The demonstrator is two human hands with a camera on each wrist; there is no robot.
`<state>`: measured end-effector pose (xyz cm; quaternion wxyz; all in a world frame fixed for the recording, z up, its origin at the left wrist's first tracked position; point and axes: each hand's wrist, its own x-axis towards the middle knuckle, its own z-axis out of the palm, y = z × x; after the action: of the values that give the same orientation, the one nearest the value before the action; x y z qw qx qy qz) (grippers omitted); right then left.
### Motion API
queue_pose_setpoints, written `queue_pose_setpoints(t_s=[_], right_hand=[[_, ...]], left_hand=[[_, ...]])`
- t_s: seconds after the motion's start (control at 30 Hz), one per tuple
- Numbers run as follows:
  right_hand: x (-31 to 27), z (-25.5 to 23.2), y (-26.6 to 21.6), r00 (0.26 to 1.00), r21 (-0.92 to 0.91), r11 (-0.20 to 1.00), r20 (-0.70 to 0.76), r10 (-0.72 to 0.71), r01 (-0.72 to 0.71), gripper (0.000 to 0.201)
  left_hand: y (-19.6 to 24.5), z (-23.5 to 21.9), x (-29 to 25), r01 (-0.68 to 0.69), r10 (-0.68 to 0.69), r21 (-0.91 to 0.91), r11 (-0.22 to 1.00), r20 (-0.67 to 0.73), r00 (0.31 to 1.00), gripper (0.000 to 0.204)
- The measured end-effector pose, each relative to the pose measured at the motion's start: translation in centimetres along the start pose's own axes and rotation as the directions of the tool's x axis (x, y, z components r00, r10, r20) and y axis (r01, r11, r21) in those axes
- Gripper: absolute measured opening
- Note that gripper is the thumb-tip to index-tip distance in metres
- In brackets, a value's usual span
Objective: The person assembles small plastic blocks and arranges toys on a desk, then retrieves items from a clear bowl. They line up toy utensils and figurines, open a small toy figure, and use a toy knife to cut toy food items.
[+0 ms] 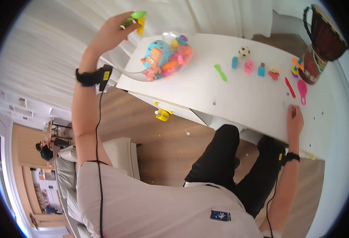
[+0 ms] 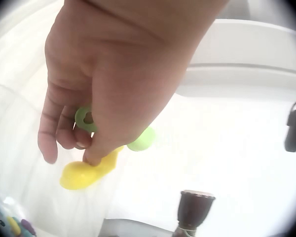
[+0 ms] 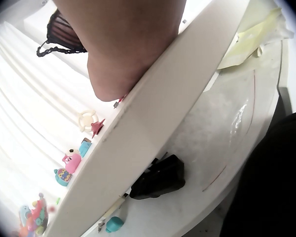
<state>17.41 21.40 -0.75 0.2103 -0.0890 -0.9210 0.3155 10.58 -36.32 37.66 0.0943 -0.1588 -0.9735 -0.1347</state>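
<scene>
My left hand is raised beyond the table's left end. It pinches a green toy spoon and a yellow toy with a rounded end. The spoon's ring-shaped handle end shows beside my curled fingers in the left wrist view. Below and to the right of that hand is a clear container full of colourful toys, including a blue toy phone. My right hand rests loosely curled on the table's right part, near a red toy knife and a pink toy spoon; its fingers are mostly hidden in the right wrist view.
On the white table lie a green toy utensil, a small football, a pink toy and other small toys in a loose row. A drum stands at the back right. An open drawer juts from the front.
</scene>
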Motion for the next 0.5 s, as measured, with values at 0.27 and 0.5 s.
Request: queue_pose_setpoints(t_s=[0.27, 0.5], right_hand=[[0.0, -0.1, 0.1, 1.000, -0.004, 1.000, -0.017, -0.006, 0.006, 0.019], [0.1, -0.2, 0.1, 1.000, 0.003, 1.000, -0.009, 0.004, -0.004, 0.016]], left_hand=[[15.4, 21.1, 0.3, -0.533, 0.542, -0.103, 0.840, 0.213, 0.813, 0.026], [18.1, 40.0, 6.1, -0.483, 0.522, -0.197, 0.853, 0.323, 0.789, 0.025]])
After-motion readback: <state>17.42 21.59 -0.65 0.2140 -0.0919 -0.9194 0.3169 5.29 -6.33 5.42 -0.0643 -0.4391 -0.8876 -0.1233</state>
